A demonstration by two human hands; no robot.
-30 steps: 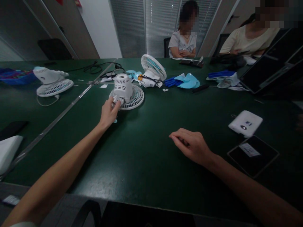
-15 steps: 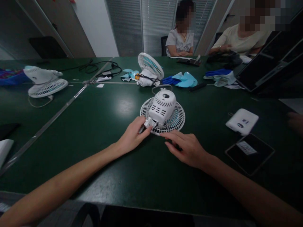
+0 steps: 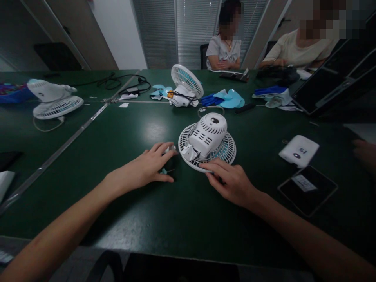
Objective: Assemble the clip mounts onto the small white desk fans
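Observation:
A white fan [image 3: 212, 131] lies face down on its round grille, its vented motor housing upward. At the housing's near left end sits a white bracket [image 3: 190, 152]. My right hand [image 3: 232, 180] pinches the near rim of the grille. Left of the fan, my left hand [image 3: 141, 166] hovers low over the table, thumb and fingers spread apart. A small whitish part [image 3: 170, 149] shows by its fingertips, and a small teal-handled tool with a thin shaft [image 3: 165, 171] lies between thumb and fingers. Both are partly hidden.
Another white fan [image 3: 57, 103] lies at the left, and a third fan [image 3: 186, 84] stands tilted at the back. Blue fan blades [image 3: 230, 98] lie beside it. A white box [image 3: 299, 150] and a black flat tray [image 3: 307, 192] are at the right. Two people sit across the green table [image 3: 132, 215].
My left hand has let go of the bracket and moved left, opening over the small tool. The fan has shifted slightly right, with my right hand at its rim.

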